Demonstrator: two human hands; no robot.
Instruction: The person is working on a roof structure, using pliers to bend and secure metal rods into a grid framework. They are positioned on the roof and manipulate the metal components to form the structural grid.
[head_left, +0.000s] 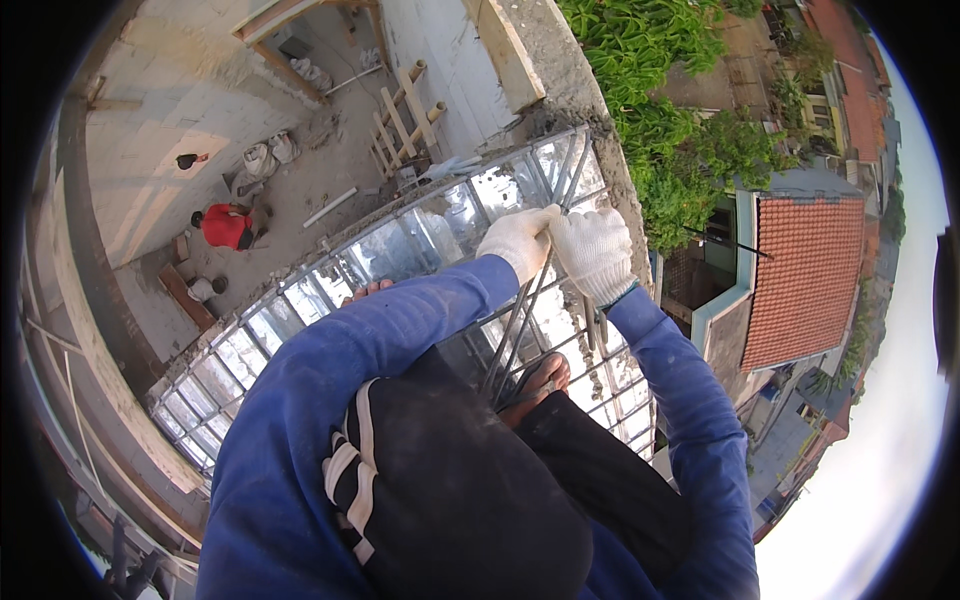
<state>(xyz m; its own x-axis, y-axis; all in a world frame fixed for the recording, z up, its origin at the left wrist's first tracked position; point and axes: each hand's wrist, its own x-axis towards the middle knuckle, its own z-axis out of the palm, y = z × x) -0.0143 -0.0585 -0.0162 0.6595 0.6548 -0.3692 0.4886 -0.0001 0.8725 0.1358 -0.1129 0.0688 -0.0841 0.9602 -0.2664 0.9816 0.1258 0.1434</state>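
Observation:
My left hand (518, 243) and my right hand (595, 258), both in white knitted gloves, meet over a bundle of thin steel bars (519, 318). Both are closed at the bars, which slant from beside my foot up past my knuckles to the far corner. The glove fingers hide the exact point of grip. Just below my right glove, short dark rods (590, 318) show; their kind is unclear. Under everything lies a grid of steel bars over shiny silvery sheeting (262, 328). My bare foot (545, 378) rests on the grid.
Past the left edge is a drop to a lower floor, with a person in red (226, 226), sacks (262, 160), a plank (186, 297) and a wooden ladder-like frame (400, 125). A rough concrete edge (622, 190) borders the right, with trees (660, 110) and a tiled roof (805, 270) beyond.

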